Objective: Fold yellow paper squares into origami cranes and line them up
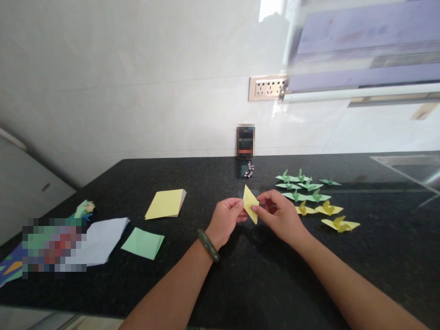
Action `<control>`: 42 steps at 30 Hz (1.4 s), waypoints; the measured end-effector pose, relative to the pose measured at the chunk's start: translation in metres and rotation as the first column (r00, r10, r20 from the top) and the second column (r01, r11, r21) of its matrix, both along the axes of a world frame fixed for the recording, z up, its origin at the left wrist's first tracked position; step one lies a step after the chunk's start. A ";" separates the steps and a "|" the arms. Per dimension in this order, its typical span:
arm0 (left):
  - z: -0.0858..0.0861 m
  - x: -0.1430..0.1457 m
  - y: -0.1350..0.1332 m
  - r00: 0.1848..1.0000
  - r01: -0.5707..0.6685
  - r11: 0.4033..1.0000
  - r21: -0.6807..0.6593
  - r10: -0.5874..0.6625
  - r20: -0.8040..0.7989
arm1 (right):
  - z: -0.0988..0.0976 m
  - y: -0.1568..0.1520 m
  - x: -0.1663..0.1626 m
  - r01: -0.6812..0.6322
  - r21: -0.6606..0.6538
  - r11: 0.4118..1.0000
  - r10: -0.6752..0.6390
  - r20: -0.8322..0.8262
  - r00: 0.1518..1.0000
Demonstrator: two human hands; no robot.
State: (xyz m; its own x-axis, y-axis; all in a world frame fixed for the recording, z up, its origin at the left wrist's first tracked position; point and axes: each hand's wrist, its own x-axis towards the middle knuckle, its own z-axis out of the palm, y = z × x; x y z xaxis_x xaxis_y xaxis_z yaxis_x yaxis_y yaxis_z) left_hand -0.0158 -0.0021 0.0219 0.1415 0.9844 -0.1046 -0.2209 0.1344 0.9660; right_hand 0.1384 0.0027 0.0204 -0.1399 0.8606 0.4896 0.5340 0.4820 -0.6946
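Observation:
A yellow piece of folded origami paper (pixel 250 198), diamond-shaped with a point at top and bottom, is held above the dark counter between both hands. My left hand (pixel 225 220) pinches its left edge; a dark green bangle (pixel 208 245) circles that wrist. My right hand (pixel 280 215) grips the right side, thumb on the near face and fingers curled behind it. To the right of my right hand stand several green paper cranes (pixel 310 184) in rows. Nearer to me are yellow paper cranes (pixel 340 224).
On the left lie a stack of yellow-topped square paper (pixel 165 204), green paper (pixel 143 243), white sheets (pixel 106 238) and a partly blurred colourful packet (pixel 13 263). A phone-like device (pixel 245 142) with a beaded strap (pixel 249 170) leans on the wall below a socket panel (pixel 266 88). The black counter (pixel 213 293) runs across.

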 end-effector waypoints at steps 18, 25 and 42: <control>-0.009 -0.001 0.001 0.931 -0.031 0.960 0.278 0.129 -0.340 | 0.000 0.000 -0.001 -0.225 -0.218 0.950 0.195 -0.154 0.969; -0.005 0.001 0.000 0.983 -0.048 0.989 0.140 0.072 -0.168 | -0.002 0.004 -0.002 -0.274 -0.325 0.905 0.139 -0.383 0.913; -0.005 0.004 -0.001 0.991 -0.108 0.993 0.049 0.104 0.080 | 0.007 0.003 -0.001 -0.458 -0.397 0.795 0.113 -0.645 0.756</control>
